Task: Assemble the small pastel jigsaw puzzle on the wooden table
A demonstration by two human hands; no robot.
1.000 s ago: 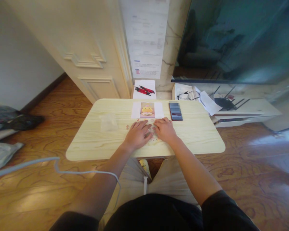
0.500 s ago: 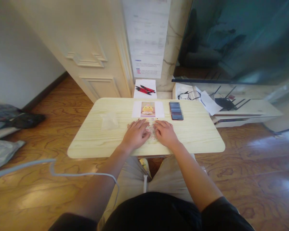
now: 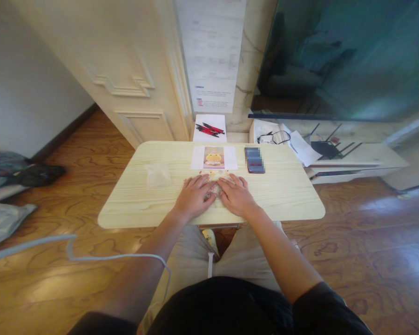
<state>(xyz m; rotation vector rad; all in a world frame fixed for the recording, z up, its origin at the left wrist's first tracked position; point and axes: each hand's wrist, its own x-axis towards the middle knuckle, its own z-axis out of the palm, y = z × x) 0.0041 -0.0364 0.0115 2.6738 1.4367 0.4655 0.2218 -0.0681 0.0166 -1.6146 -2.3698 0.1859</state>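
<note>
Both my hands lie palm down on a pale wood-grain table [image 3: 286,195], near its front edge. Under and between them is a patch of small, pale, multicoloured pieces [image 3: 213,175], mostly covered; their exact kind is too small to tell. My left hand [image 3: 194,195] rests on the left part of the patch, fingers stretched out. On the right part lies my right hand [image 3: 238,195], its fingers spread flat and its thumb close to the left thumb. Just beyond the fingertips is a white sheet with a printed picture [image 3: 214,158] of a yellow figure.
A phone [image 3: 254,160] with a blurred screen lies right of the sheet. To the left is a clear plastic bag [image 3: 158,175]. Red and black pens [image 3: 208,130] sit on white paper behind the table. A pale cable [image 3: 118,256] hangs across my left forearm.
My right hand has shifted left and flattened, its fingers now spread over the pieces. My left hand has moved only slightly. More coloured pieces show beyond the fingertips.
</note>
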